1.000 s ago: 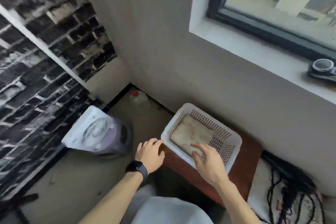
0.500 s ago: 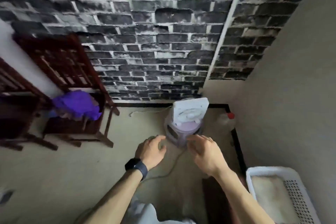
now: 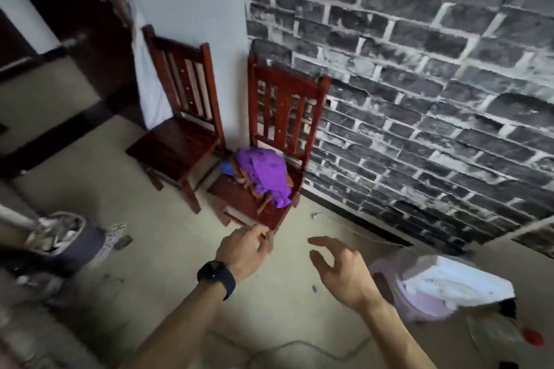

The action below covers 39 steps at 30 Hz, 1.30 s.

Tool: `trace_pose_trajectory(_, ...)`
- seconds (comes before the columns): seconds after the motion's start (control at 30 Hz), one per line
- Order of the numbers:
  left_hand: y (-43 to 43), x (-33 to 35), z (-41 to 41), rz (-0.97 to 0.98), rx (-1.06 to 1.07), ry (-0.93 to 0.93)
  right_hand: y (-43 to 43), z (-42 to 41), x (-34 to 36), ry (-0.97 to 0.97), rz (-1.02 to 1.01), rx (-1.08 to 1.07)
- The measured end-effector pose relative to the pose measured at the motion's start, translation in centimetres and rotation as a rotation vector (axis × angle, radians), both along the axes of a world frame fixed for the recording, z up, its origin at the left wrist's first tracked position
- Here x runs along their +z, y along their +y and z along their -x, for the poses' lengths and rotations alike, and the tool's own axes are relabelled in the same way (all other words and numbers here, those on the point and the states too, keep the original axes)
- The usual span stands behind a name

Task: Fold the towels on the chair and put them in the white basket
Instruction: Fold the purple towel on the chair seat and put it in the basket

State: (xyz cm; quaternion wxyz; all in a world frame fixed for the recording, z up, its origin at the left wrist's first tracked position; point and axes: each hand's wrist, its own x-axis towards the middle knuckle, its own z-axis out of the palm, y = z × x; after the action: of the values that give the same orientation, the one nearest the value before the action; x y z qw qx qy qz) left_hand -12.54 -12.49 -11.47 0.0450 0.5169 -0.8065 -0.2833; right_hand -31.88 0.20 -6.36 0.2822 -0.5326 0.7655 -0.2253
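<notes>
Two bare hands are held out over the floor (image 3: 168, 246): the left hand (image 3: 242, 252), a dark watch (image 3: 216, 277) on its wrist, points at the near corner of the right chair (image 3: 284, 84), and the right hand (image 3: 344, 271) hangs just right of it, each grip loose, fingers apart, holding nothing. The towels (image 3: 263, 172), a crumpled heap with purple on top, lie on that chair's seat, beyond both hands. A second chair (image 3: 180, 141) stands just left, and a white fan (image 3: 443, 281) sits near right.

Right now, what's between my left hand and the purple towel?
Head view: the bare front of the chair seat lies between the left hand and the purple towel.
</notes>
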Motion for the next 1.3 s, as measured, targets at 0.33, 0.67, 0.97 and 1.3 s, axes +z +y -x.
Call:
trace_pose_trajectory(0.33,-14.2,-2.6,-4.4,-0.065,0.089,-0.006,-17.1,-2.1,-2.5,-0.021,0.027,0.029)
trace_pose_trajectory(0.67,-30.4,-7.7,-4.2,-0.213,0.073,-0.172,-34.7,-0.5,-10.0,-0.1,-0.221,0.042)
trace_pose_trajectory(0.97,-40.5,-13.2,-5.4,-0.285,-0.048,-0.319,-44.9,-1.2,-17.0,-0.074,-0.345,-0.06)
trace_pose_trajectory(1.3,-52.5,-28.2,-4.2,-0.303,-0.403,-0.506,-53.4,-2.2,-27.4,-0.049,-0.429,-0.448)
